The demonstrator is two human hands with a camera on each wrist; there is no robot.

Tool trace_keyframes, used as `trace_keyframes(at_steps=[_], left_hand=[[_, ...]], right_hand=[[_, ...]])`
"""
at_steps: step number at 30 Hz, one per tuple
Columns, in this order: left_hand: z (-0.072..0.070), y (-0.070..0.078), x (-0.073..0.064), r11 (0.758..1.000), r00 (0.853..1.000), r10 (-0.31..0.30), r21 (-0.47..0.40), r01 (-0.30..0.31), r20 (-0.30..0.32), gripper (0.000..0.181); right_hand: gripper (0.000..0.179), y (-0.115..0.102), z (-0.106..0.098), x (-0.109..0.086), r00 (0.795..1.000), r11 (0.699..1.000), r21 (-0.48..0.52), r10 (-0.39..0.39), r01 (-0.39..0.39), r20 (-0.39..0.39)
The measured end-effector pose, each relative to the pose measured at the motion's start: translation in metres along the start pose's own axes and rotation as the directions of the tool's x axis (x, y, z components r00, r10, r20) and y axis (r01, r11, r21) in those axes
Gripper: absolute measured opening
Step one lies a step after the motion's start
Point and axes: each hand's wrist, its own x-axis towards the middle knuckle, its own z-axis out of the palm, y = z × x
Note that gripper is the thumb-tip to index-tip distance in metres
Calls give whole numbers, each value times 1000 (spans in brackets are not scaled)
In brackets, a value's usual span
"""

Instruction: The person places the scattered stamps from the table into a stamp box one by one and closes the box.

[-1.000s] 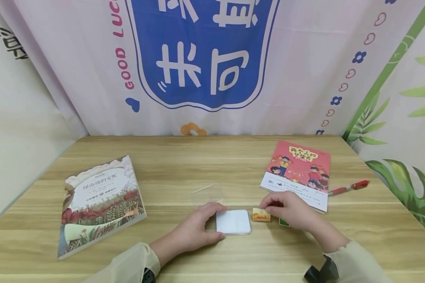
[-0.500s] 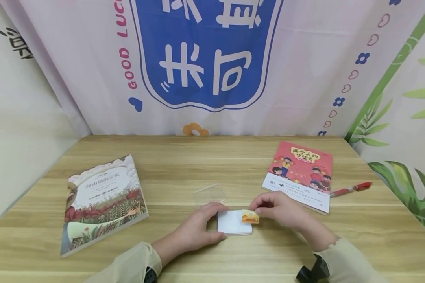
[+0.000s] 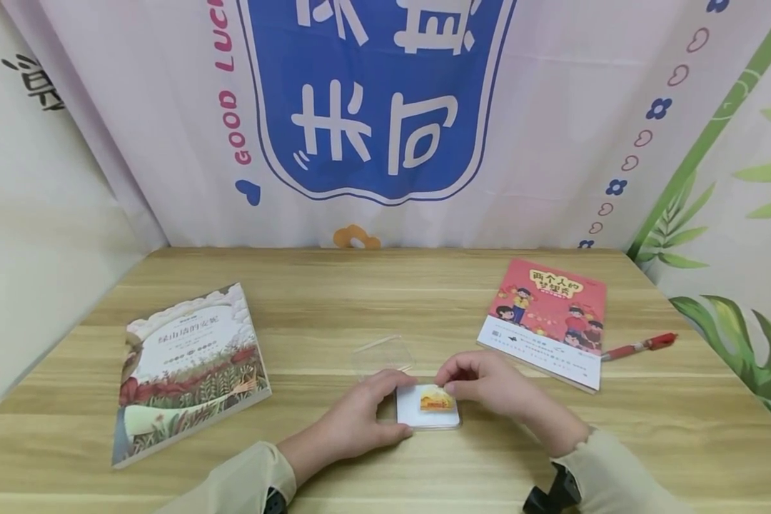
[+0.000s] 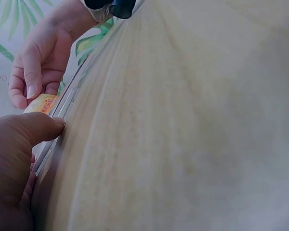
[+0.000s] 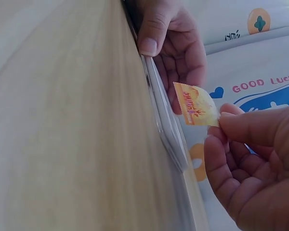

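Note:
My right hand (image 3: 482,382) pinches a small yellow-orange postage stamp (image 3: 437,400) by its edge, between thumb and forefinger. The stamp's toothed edge shows in the right wrist view, where the stamp (image 5: 195,105) curls slightly and stands just off the white surface. Below it lies a flat, clear plastic case (image 3: 427,426) with a white top layer, resting on the table. Thumb and fingers of my left hand (image 3: 356,417) grip this case at its left side. Behind the case lies a thin clear plastic lid (image 3: 384,353), partly covered by the left fingers.
A thick illustrated book (image 3: 193,371) lies at the left of the wooden table (image 3: 334,293). At the right are a red and white book (image 3: 542,321) and a red pen (image 3: 641,346) beside it. A printed curtain (image 3: 540,143) hangs behind the table.
My right hand has moved left, carrying the stamp from beside the case to above its white top. A green piece seen earlier under the right hand no longer shows. The left hand keeps its grip.

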Motion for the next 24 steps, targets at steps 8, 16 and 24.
trace_keyframes(at_steps=[8, 16, 24], left_hand=[[0, 0, -1, 1000, 1000, 2, 5, -2, -3, 54], [1, -1, 0, 1000, 1000, -9, -13, 9, 7, 53], [0, 0, 0, 1000, 1000, 6, -9, -6, 0, 53]], right_hand=[[11, -2, 10, 2, 1000, 999, 41, -6, 6, -8], [9, 1, 24, 2, 996, 998, 60, 2, 3, -92], [5, 3, 38, 3, 978, 999, -6, -37, 36, -207]])
